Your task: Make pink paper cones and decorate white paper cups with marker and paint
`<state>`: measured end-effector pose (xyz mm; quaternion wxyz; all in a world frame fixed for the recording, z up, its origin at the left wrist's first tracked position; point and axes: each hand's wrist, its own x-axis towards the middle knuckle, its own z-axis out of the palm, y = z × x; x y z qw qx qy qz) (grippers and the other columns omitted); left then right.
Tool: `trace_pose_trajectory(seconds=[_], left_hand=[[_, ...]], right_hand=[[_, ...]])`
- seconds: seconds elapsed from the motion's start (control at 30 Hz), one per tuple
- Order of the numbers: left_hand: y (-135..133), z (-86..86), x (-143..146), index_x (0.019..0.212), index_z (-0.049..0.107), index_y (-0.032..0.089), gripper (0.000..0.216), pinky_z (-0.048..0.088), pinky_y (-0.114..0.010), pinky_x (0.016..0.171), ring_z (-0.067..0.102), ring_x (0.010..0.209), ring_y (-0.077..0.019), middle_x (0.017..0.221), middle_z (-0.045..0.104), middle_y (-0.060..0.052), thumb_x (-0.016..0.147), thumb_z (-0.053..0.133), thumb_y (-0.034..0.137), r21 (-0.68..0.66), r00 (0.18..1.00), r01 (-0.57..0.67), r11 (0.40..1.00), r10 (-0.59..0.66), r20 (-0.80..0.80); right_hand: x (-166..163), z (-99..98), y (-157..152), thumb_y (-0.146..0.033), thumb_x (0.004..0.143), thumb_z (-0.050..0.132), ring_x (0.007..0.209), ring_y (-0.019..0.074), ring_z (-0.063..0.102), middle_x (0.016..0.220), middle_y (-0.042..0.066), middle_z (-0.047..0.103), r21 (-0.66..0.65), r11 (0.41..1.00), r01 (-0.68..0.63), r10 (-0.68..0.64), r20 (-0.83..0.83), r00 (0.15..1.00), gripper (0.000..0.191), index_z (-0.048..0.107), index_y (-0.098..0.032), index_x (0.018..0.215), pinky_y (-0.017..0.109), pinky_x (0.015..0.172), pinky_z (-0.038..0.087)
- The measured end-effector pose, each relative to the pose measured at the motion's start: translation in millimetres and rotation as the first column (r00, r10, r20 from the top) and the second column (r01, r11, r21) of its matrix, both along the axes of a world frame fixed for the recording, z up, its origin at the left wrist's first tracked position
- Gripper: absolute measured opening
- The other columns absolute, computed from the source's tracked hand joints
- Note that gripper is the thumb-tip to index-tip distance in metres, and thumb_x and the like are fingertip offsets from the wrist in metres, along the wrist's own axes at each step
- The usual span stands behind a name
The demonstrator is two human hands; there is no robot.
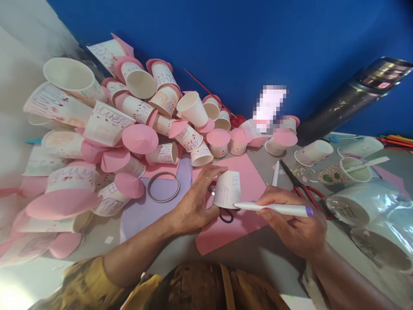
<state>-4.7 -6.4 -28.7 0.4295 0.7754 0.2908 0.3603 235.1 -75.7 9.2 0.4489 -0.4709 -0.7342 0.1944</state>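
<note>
As your pen [282, 209] meets the cup [229, 189]: drawing looks to be the step in hand, and the tip is right down at the lower right edge.
Cup: upside down above the pink sheet [222, 237], wide rim towards you, a pale arch [222, 193] and a window [235, 180] on its wall.
Left hand [196, 202]: half-curled, thumb and fingers bracing the cup from its left.
Right hand [297, 228]: to the cup's right, fingers pinched snugly on the pen, purple end pointing away.
Scissors [296, 182]: lying right of the cup, out of your grip.
Cup pile [108, 122]: left of the cup and beyond it, scribbled walls, plenty of pink cones [140, 138].
Next stroke: seems to call for a steady left hold, a light tip, and a small turn of the cup bringing bare wall round.
</note>
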Motion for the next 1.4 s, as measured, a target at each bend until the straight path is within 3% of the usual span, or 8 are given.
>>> trace_pose_trajectory(seconds=[0.37, 0.47, 0.67, 0.8, 0.97, 1.07, 1.27, 1.4], left_hand=[[-1.5, 2.8, 2.0, 0.149, 0.043, 0.027, 0.074, 0.052, -0.047, 0.11, 0.049, 0.14, -0.0299, 0.145, 0.052, -0.012, 0.082, 0.066, 0.008, 0.05, 1.0, 0.001, 0.999, 0.0, -0.022], [-1.9, 4.3, 2.4, 0.149, 0.044, 0.027, 0.074, 0.053, -0.046, 0.108, 0.049, 0.139, -0.0303, 0.144, 0.053, -0.012, 0.08, 0.066, 0.008, 0.049, 0.999, 0.002, 0.999, 0.0, -0.035], [-1.5, 3.4, 2.6, 0.148, 0.044, 0.027, 0.076, 0.053, -0.043, 0.107, 0.048, 0.14, -0.0295, 0.144, 0.052, -0.012, 0.079, 0.065, 0.006, 0.023, 1.0, 0.016, 1.0, -0.016, -0.006], [-1.2, 1.3, 3.1, 0.146, 0.045, 0.028, 0.075, 0.049, -0.045, 0.113, 0.049, 0.14, -0.0286, 0.146, 0.05, -0.011, 0.077, 0.066, 0.005, -0.042, 0.999, 0.025, 0.999, -0.024, 0.023], [-1.7, 1.8, 3.6, 0.145, 0.044, 0.029, 0.077, 0.043, -0.047, 0.12, 0.052, 0.14, -0.0285, 0.147, 0.05, -0.01, 0.075, 0.066, 0.004, -0.136, 0.998, 0.039, 0.99, -0.032, 0.058], [-2.0, 2.3, 4.1, 0.143, 0.045, 0.028, 0.076, 0.04, -0.047, 0.122, 0.051, 0.142, -0.0292, 0.147, 0.051, -0.011, 0.075, 0.068, 0.004, -0.211, 0.994, 0.051, 0.976, -0.03, 0.101], [-2.1, -0.6, 6.7, 0.139, 0.046, 0.026, 0.072, 0.045, -0.043, 0.117, 0.055, 0.139, -0.0283, 0.142, 0.056, -0.011, 0.075, 0.069, 0.004, -0.344, 0.972, 0.131, 0.93, -0.051, 0.231], [-3.0, -0.8, 8.1, 0.138, 0.046, 0.027, 0.072, 0.046, -0.039, 0.113, 0.057, 0.135, -0.0262, 0.138, 0.059, -0.01, 0.075, 0.071, 0.003, -0.39, 0.961, 0.16, 0.907, -0.053, 0.27]], right_hand=[[-4.8, 7.8, 1.6, -0.018, 0.096, 0.062, 0.065, 0.0189, 0.069, 0.076, 0.003, 0.073, 0.074, 0.994, -0.083, 0.081, 0.028, 0.996, 0.009, 0.068, -0.024, 0.098, 0.032, 0.061, 0.056], [-5.4, 9.2, 1.8, -0.016, 0.095, 0.06, 0.068, 0.0199, 0.07, 0.077, 0.003, 0.074, 0.108, 0.993, -0.047, 0.045, 0.021, 0.999, 0.012, 0.068, -0.024, 0.099, 0.034, 0.062, 0.056], [-3.4, 8.8, 1.9, -0.017, 0.096, 0.061, 0.063, 0.0162, 0.066, 0.074, 0.001, 0.071, 0.082, 0.993, -0.088, 0.084, 0.056, 0.995, 0.008, 0.067, -0.022, 0.096, 0.029, 0.059, 0.053], [-0.8, 6.9, 1.9, -0.015, 0.094, 0.063, 0.067, 0.0159, 0.066, 0.078, 0.001, 0.071, 0.126, 0.992, -0.01, 0.006, 0.035, 0.999, 0.007, 0.067, -0.021, 0.097, 0.029, 0.063, 0.053], [1.3, 4.7, 1.2, -0.015, 0.094, 0.064, 0.065, 0.015, 0.063, 0.076, 0.001, 0.068, 0.081, 0.993, -0.091, 0.091, -0.003, 0.996, 0.007, 0.066, -0.021, 0.096, 0.03, 0.062, 0.051], [2.7, 3.7, 0.9, -0.011, 0.094, 0.064, 0.07, 0.0167, 0.064, 0.08, 0.002, 0.07, 0.104, 0.994, -0.041, 0.043, -0.019, 0.999, 0.012, 0.066, -0.022, 0.099, 0.032, 0.065, 0.052], [5.0, 3.3, 0.0, -0.011, 0.094, 0.061, 0.065, 0.0169, 0.06, 0.078, 0.002, 0.067, 0.049, 0.995, -0.089, 0.093, -0.094, 0.991, 0.013, 0.066, -0.022, 0.099, 0.033, 0.06, 0.048], [5.5, 2.9, -1.4, -0.012, 0.093, 0.064, 0.07, 0.0197, 0.065, 0.081, 0.003, 0.07, 0.069, 0.997, 0.023, -0.017, -0.09, 0.996, 0.014, 0.067, -0.024, 0.098, 0.035, 0.064, 0.051]])
